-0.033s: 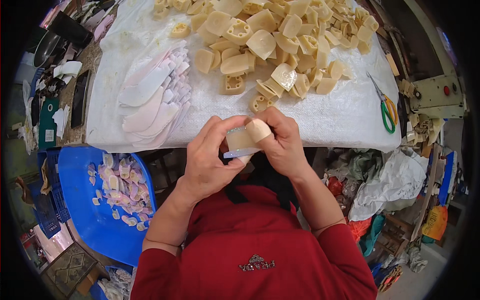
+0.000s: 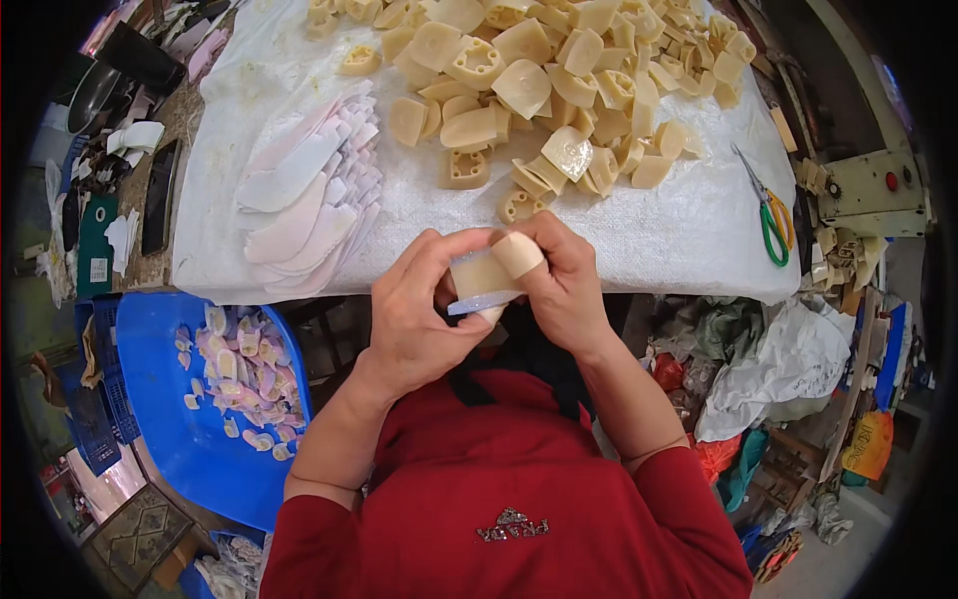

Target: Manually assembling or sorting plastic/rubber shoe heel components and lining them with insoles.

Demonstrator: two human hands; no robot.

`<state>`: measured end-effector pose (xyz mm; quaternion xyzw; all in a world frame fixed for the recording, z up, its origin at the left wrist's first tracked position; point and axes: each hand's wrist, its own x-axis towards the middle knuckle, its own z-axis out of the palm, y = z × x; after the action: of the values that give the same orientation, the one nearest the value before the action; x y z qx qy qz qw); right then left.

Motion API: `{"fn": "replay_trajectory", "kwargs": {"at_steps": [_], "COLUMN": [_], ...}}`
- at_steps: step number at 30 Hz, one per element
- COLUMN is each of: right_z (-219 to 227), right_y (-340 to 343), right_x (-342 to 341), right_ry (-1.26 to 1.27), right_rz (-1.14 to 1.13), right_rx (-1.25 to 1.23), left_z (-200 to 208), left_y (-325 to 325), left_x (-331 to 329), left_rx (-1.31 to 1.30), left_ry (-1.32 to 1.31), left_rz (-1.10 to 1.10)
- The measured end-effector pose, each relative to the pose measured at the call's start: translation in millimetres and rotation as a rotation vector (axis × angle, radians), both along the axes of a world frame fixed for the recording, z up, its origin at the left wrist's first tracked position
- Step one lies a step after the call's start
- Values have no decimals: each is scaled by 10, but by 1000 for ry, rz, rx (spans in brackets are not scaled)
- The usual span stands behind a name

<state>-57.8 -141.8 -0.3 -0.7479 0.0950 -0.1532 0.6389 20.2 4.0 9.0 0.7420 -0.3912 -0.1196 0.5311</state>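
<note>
Close to my body, at the table's front edge, both hands hold one cream shoe heel (image 2: 479, 279). A thin, pale lilac glitter strip (image 2: 482, 301) lies along its edges. My left hand (image 2: 414, 304) grips it with the fingers over the far side and the thumb below. My right hand (image 2: 561, 285) closes on its right end, the thumb in a beige cover (image 2: 519, 256) pressing against it. The right fingertips are partly hidden. Just beyond lies a heap of bare cream heels (image 2: 524, 88). Left of it are stacked pale pink and white cut pieces (image 2: 299, 225).
A white woven sheet (image 2: 414, 215) covers the table. Scissors with green and orange handles (image 2: 773, 225) lie at right. A blue basin (image 2: 165, 419) at lower left holds several covered heels (image 2: 249, 369). Crumpled plastic bags (image 2: 763, 369) sit at lower right. A dark phone (image 2: 160, 200) lies far left.
The heel has turned very slightly between my hands, and its glitter strip catches the light differently. Both hands keep their grip; the rest stays where it was.
</note>
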Motion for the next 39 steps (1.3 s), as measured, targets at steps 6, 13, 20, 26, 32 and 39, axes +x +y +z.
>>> {"fn": "replay_trajectory", "kwargs": {"at_steps": [6, 13, 20, 26, 32, 39], "right_z": [-62, -104, -121, -71, 69, 477], "right_y": [-62, 86, 142, 269, 183, 204], "right_x": [-67, -52, -30, -34, 272, 915], "right_ry": [32, -78, -73, -108, -218, -419], "right_rz": [144, -125, 70, -63, 182, 105], "right_rx": [740, -12, 886, 53, -40, -709], "left_z": [-80, -95, -124, -170, -81, -442], "left_y": [-121, -227, -207, -85, 420, 2025], "left_x": [-64, -195, -136, -167, 86, 416], "left_rx": [-244, -141, -224, -156, -184, 280], "left_ry": [-94, -384, -431, -466, -443, -422], "left_rz": [98, 270, 306, 349, 431, 1159]}}
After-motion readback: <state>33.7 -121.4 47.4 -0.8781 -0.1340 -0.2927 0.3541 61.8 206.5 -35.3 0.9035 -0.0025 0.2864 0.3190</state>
